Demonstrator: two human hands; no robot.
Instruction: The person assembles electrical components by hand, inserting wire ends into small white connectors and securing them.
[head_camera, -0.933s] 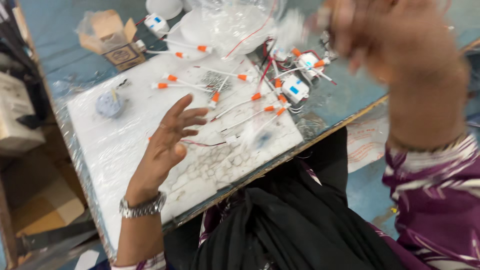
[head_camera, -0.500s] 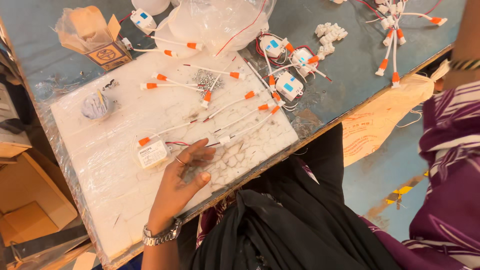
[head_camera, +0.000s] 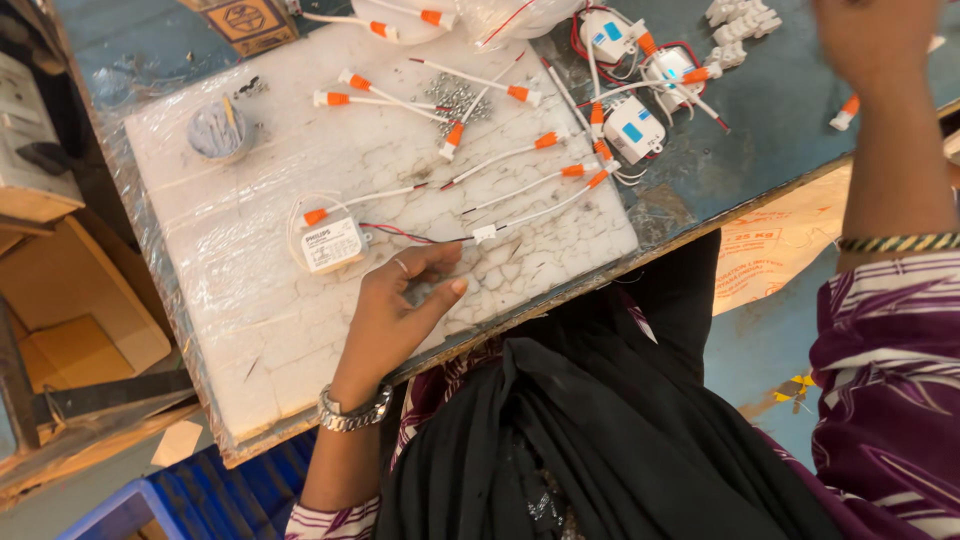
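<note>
While the left hand (head_camera: 395, 315) rests open by the white box (head_camera: 332, 245), its thin wires (head_camera: 410, 235) could be snagged; the right hand's (head_camera: 875, 40) fingers cannot be told.

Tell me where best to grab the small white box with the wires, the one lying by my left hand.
Probably pinch the small white box across its two long edges, coming straight down from above. It lies flat on the white board, and wires leave both of its short ends, so those are cluttered. Your left hand is just beside it.

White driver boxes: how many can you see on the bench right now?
4. One white driver box lies on the foam pad by the left hand; three blue-labelled ones cluster top right. More may be hidden out of frame.
</note>
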